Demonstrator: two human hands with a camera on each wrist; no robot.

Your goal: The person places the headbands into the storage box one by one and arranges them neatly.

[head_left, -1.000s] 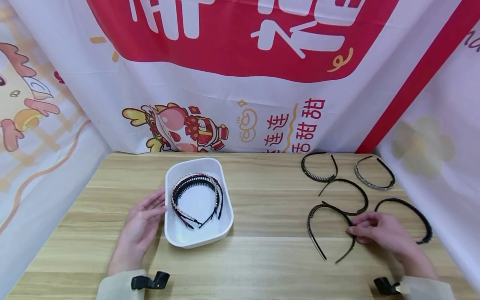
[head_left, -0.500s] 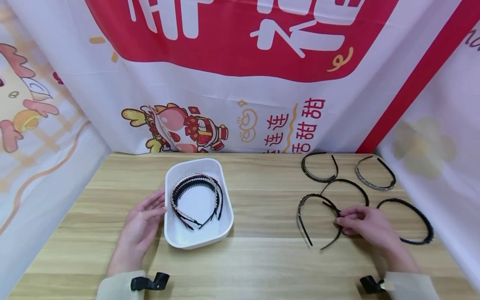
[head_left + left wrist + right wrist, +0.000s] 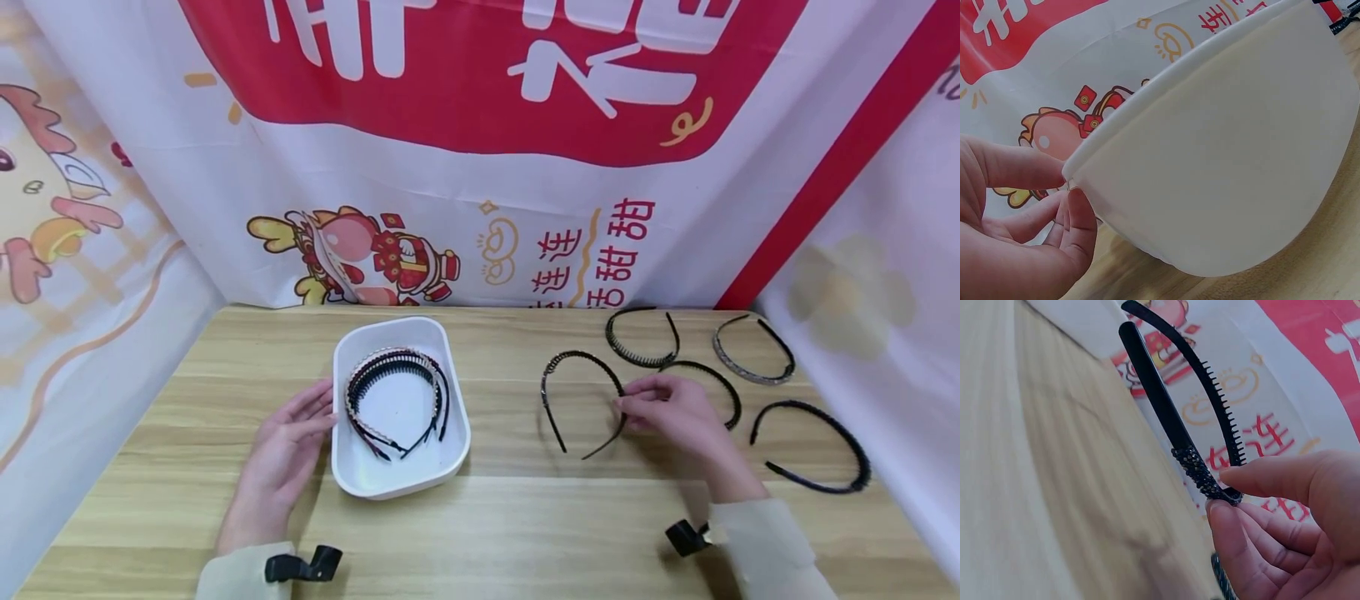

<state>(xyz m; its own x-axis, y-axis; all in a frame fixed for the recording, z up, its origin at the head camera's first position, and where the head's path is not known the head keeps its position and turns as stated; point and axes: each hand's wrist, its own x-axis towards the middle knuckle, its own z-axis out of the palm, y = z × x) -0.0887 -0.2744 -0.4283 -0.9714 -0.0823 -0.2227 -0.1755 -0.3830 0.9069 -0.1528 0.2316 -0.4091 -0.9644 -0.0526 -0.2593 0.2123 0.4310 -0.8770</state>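
Note:
Near the table's middle, my right hand (image 3: pixel 671 408) pinches a black headband (image 3: pixel 585 357) by one side, between thumb and fingers. This headband has comb teeth and a band of dark glittering beads, clear in the right wrist view, where it hangs above the wood. My left hand (image 3: pixel 288 446) is at the left side of a white plastic box (image 3: pixel 401 483), its thumb and a bent finger meeting at the rim in the left wrist view. Inside the box lie several headbands (image 3: pixel 390 360), dark and pale, nested together.
On the right of the wooden table (image 3: pixel 525 533) lie a toothed black headband (image 3: pixel 637 358), a thin black headband (image 3: pixel 731 396) partly behind the right hand, a glittery silver headband (image 3: pixel 738 372) and a thicker dark headband (image 3: pixel 858 454). A printed cloth (image 3: pixel 480 183) hangs behind.
My right hand has carried the beaded black headband leftward and up from among the others, towards the box. The left hand and the box have stayed in place.

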